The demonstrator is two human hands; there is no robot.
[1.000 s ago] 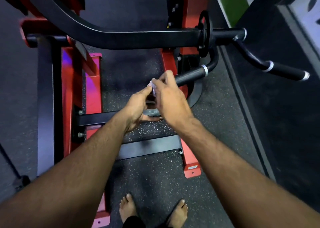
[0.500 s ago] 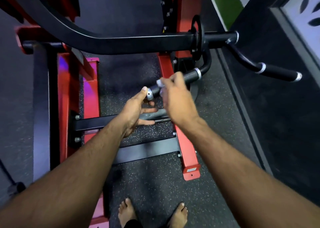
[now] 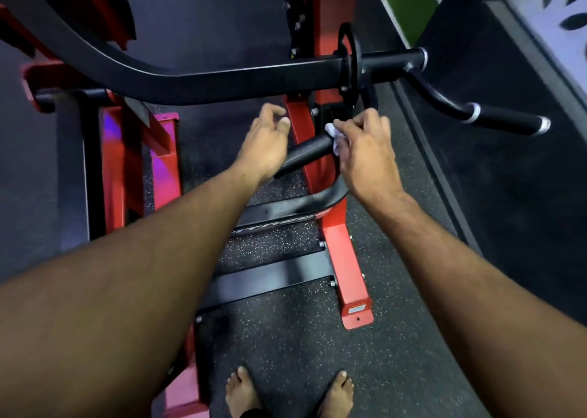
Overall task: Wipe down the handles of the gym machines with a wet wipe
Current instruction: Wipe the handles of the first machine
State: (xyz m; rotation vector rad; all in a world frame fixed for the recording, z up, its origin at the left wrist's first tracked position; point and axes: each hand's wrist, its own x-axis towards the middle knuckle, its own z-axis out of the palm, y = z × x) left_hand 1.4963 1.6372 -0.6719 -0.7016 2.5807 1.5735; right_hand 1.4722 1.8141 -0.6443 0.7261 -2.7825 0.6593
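Note:
A black handle slants from the machine's hub toward me at the centre. My right hand wraps a small white wet wipe around the upper part of this handle and grips it there. My left hand hovers just left of the handle with loosely curled fingers, holding nothing; its wrist hides the handle's near end. A second black handle with silver rings sticks out to the right of the hub.
The red and black machine frame stands on speckled rubber flooring. A thick black curved arm crosses above both hands. My bare feet are at the bottom edge. A dark wall lies to the right.
My right hand has slid the wipe up the handle from its capped end toward the hub. My left hand has let go of the end and lifted away to the left.

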